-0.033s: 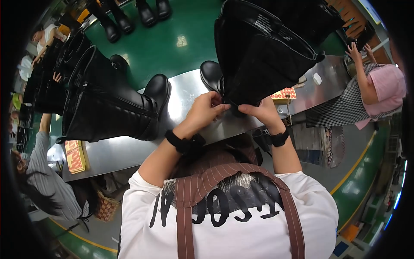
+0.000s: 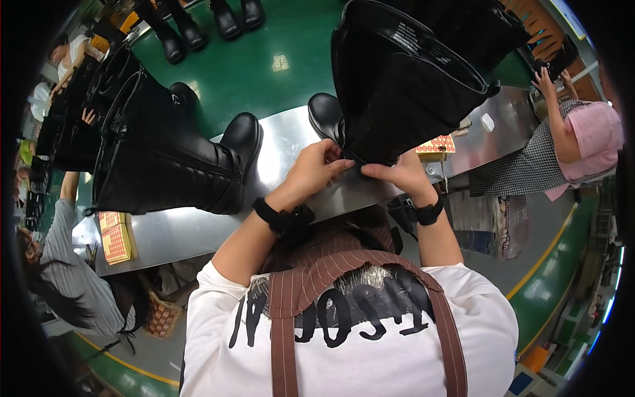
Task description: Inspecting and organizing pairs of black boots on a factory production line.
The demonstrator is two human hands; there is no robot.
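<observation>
1. Both hands pinch the lower edge of the tall black boot (image 2: pixel 403 86) at centre frame: left hand (image 2: pixel 316 169) and right hand (image 2: pixel 397 173) clamped on its shaft, fingertips almost meeting.
2. The boot stands on the steel table (image 2: pixel 284 142), matte, its top open wide, toe glossy.
3. An orange-dotted sticker sheet (image 2: pixel 436 144) lies just right of the boot.
4. Orange sticker sheets (image 2: pixel 114 235) lie at the table's left end, below another black boot (image 2: pixel 165 159).
</observation>
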